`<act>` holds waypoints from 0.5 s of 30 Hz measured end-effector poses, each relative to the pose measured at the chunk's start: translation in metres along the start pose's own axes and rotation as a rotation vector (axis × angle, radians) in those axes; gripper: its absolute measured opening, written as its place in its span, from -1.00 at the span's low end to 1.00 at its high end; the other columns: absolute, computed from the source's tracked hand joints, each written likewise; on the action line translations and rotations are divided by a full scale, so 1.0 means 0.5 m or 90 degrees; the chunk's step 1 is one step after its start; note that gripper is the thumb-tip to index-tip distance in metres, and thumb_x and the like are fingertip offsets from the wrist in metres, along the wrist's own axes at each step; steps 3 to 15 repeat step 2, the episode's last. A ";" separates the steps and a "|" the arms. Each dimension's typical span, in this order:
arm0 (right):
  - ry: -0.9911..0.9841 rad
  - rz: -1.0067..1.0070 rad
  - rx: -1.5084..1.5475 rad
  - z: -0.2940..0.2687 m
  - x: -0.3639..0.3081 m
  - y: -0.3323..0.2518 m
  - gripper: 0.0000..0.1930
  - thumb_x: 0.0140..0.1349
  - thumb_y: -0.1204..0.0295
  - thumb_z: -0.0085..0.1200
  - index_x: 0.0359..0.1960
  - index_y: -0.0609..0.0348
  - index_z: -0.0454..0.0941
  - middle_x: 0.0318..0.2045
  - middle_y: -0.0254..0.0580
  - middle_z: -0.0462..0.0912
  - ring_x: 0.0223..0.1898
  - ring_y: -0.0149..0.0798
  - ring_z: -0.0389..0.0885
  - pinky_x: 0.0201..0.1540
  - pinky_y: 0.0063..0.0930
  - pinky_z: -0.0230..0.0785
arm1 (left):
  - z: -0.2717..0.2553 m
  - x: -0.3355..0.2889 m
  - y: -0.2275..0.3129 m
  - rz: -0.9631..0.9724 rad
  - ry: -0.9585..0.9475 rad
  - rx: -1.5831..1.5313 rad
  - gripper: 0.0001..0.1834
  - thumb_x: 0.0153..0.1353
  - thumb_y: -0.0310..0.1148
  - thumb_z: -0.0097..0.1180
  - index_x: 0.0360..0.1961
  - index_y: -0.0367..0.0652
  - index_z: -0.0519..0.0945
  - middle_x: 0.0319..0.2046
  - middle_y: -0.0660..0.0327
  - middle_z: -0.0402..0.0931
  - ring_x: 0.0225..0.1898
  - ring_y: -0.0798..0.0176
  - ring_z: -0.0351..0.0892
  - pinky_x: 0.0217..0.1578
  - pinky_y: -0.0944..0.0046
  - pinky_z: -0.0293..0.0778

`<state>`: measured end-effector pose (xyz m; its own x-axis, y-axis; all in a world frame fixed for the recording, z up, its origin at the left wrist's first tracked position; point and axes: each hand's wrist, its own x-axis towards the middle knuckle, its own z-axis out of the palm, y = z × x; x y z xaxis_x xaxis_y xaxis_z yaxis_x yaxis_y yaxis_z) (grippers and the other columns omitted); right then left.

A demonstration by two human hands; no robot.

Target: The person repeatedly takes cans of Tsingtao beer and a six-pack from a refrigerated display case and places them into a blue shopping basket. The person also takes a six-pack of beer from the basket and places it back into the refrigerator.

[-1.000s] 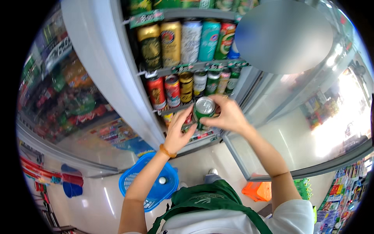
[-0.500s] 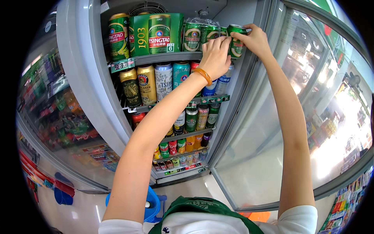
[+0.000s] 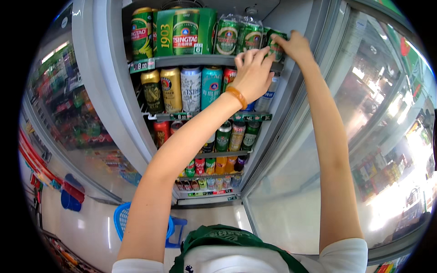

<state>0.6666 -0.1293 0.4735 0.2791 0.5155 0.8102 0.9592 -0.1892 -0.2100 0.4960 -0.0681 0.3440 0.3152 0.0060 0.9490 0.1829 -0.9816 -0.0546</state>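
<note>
On the right end of the fridge's top shelf, my right hand (image 3: 296, 48) grips a green beer can (image 3: 277, 44) from its right side. The can leans to one side, close to the shelf's front. My left hand (image 3: 254, 70), below an orange bangle (image 3: 236, 97) at the wrist, is raised to the shelf edge with its fingers apart. Its fingertips are close to the can's lower part; whether they touch it I cannot tell. Left of the can stand plastic-wrapped green cans (image 3: 239, 35). Further left is a green cardboard multipack (image 3: 184, 32) of cans.
Lower shelves hold tall beer cans (image 3: 171, 91), smaller cans and bottles. The fridge's glass door (image 3: 291, 204) stands swung out on the right, beside my right arm. Another glass door (image 3: 86, 123) is on the left. On the floor are a blue basket (image 3: 121, 219) and a blue bucket (image 3: 71, 200).
The can in my right hand has tilted more. My left hand's fingers have spread and sit lower relative to it. The whole view has shifted slightly.
</note>
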 end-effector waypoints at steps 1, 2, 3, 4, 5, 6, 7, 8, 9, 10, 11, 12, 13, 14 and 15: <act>0.047 -0.022 -0.009 -0.019 -0.024 -0.013 -0.20 0.20 -0.15 0.38 0.01 0.56 0.66 -0.16 0.42 0.75 -0.05 0.25 0.78 0.00 -0.07 0.63 | -0.045 -0.020 0.020 -0.024 0.009 -0.041 -0.43 0.31 -0.26 0.29 0.34 -0.04 0.53 0.40 0.16 0.41 0.39 -0.04 0.27 0.34 -0.15 0.08; 0.128 -0.055 0.098 -0.059 -0.076 -0.053 -0.25 0.26 -0.10 0.34 0.05 0.54 0.65 -0.12 0.32 0.76 -0.05 0.14 0.79 0.04 -0.12 0.62 | -0.118 -0.045 0.043 -0.058 0.022 -0.080 -0.46 0.33 -0.25 0.29 0.33 -0.01 0.55 0.37 0.18 0.47 0.37 -0.03 0.31 0.36 -0.09 0.10; 0.128 -0.055 0.098 -0.059 -0.076 -0.053 -0.25 0.26 -0.10 0.34 0.05 0.54 0.65 -0.12 0.32 0.76 -0.05 0.14 0.79 0.04 -0.12 0.62 | -0.118 -0.045 0.043 -0.058 0.022 -0.080 -0.46 0.33 -0.25 0.29 0.33 -0.01 0.55 0.37 0.18 0.47 0.37 -0.03 0.31 0.36 -0.09 0.10; 0.128 -0.055 0.098 -0.059 -0.076 -0.053 -0.25 0.26 -0.10 0.34 0.05 0.54 0.65 -0.12 0.32 0.76 -0.05 0.14 0.79 0.04 -0.12 0.62 | -0.118 -0.045 0.043 -0.058 0.022 -0.080 -0.46 0.33 -0.25 0.29 0.33 -0.01 0.55 0.37 0.18 0.47 0.37 -0.03 0.31 0.36 -0.09 0.10; 0.128 -0.055 0.098 -0.059 -0.076 -0.053 -0.25 0.26 -0.10 0.34 0.05 0.54 0.65 -0.12 0.32 0.76 -0.05 0.14 0.79 0.04 -0.12 0.62 | -0.118 -0.045 0.043 -0.058 0.022 -0.080 -0.46 0.33 -0.25 0.29 0.33 -0.01 0.55 0.37 0.18 0.47 0.37 -0.03 0.31 0.36 -0.09 0.10; 0.128 -0.055 0.098 -0.059 -0.076 -0.053 -0.25 0.26 -0.10 0.34 0.05 0.54 0.65 -0.12 0.32 0.76 -0.05 0.14 0.79 0.04 -0.12 0.62 | -0.118 -0.045 0.043 -0.058 0.022 -0.080 -0.46 0.33 -0.25 0.29 0.33 -0.01 0.55 0.37 0.18 0.47 0.37 -0.03 0.31 0.36 -0.09 0.10; 0.128 -0.055 0.098 -0.059 -0.076 -0.053 -0.25 0.26 -0.10 0.34 0.05 0.54 0.65 -0.12 0.32 0.76 -0.05 0.14 0.79 0.04 -0.12 0.62 | -0.118 -0.045 0.043 -0.058 0.022 -0.080 -0.46 0.33 -0.25 0.29 0.33 -0.01 0.55 0.37 0.18 0.47 0.37 -0.03 0.31 0.36 -0.09 0.10; 0.128 -0.055 0.098 -0.059 -0.076 -0.053 -0.25 0.26 -0.10 0.34 0.05 0.54 0.65 -0.12 0.32 0.76 -0.05 0.14 0.79 0.04 -0.12 0.62 | -0.118 -0.045 0.043 -0.058 0.022 -0.080 -0.46 0.33 -0.25 0.29 0.33 -0.01 0.55 0.37 0.18 0.47 0.37 -0.03 0.31 0.36 -0.09 0.10; 0.128 -0.055 0.098 -0.059 -0.076 -0.053 -0.25 0.26 -0.10 0.34 0.05 0.54 0.65 -0.12 0.32 0.76 -0.05 0.14 0.79 0.04 -0.12 0.62 | -0.118 -0.045 0.043 -0.058 0.022 -0.080 -0.46 0.33 -0.25 0.29 0.33 -0.01 0.55 0.37 0.18 0.47 0.37 -0.03 0.31 0.36 -0.09 0.10; 0.128 -0.055 0.098 -0.059 -0.076 -0.053 -0.25 0.26 -0.10 0.34 0.05 0.54 0.65 -0.12 0.32 0.76 -0.05 0.14 0.79 0.04 -0.12 0.62 | -0.118 -0.045 0.043 -0.058 0.022 -0.080 -0.46 0.33 -0.25 0.29 0.33 -0.01 0.55 0.37 0.18 0.47 0.37 -0.03 0.31 0.36 -0.09 0.10; 0.128 -0.055 0.098 -0.059 -0.076 -0.053 -0.25 0.26 -0.10 0.34 0.05 0.54 0.65 -0.12 0.32 0.76 -0.05 0.14 0.79 0.04 -0.12 0.62 | -0.118 -0.045 0.043 -0.058 0.022 -0.080 -0.46 0.33 -0.25 0.29 0.33 -0.01 0.55 0.37 0.18 0.47 0.37 -0.03 0.31 0.36 -0.09 0.10; 0.128 -0.055 0.098 -0.059 -0.076 -0.053 -0.25 0.26 -0.10 0.34 0.05 0.54 0.65 -0.12 0.32 0.76 -0.05 0.14 0.79 0.04 -0.12 0.62 | -0.118 -0.045 0.043 -0.058 0.022 -0.080 -0.46 0.33 -0.25 0.29 0.33 -0.01 0.55 0.37 0.18 0.47 0.37 -0.03 0.31 0.36 -0.09 0.10; 0.128 -0.055 0.098 -0.059 -0.076 -0.053 -0.25 0.26 -0.10 0.34 0.05 0.54 0.65 -0.12 0.32 0.76 -0.05 0.14 0.79 0.04 -0.12 0.62 | -0.118 -0.045 0.043 -0.058 0.022 -0.080 -0.46 0.33 -0.25 0.29 0.33 -0.01 0.55 0.37 0.18 0.47 0.37 -0.03 0.31 0.36 -0.09 0.10; 0.128 -0.055 0.098 -0.059 -0.076 -0.053 -0.25 0.26 -0.10 0.34 0.05 0.54 0.65 -0.12 0.32 0.76 -0.05 0.14 0.79 0.04 -0.12 0.62 | -0.118 -0.045 0.043 -0.058 0.022 -0.080 -0.46 0.33 -0.25 0.29 0.33 -0.01 0.55 0.37 0.18 0.47 0.37 -0.03 0.31 0.36 -0.09 0.10; 0.128 -0.055 0.098 -0.059 -0.076 -0.053 -0.25 0.26 -0.10 0.34 0.05 0.54 0.65 -0.12 0.32 0.76 -0.05 0.14 0.79 0.04 -0.12 0.62 | -0.118 -0.045 0.043 -0.058 0.022 -0.080 -0.46 0.33 -0.25 0.29 0.33 -0.01 0.55 0.37 0.18 0.47 0.37 -0.03 0.31 0.36 -0.09 0.10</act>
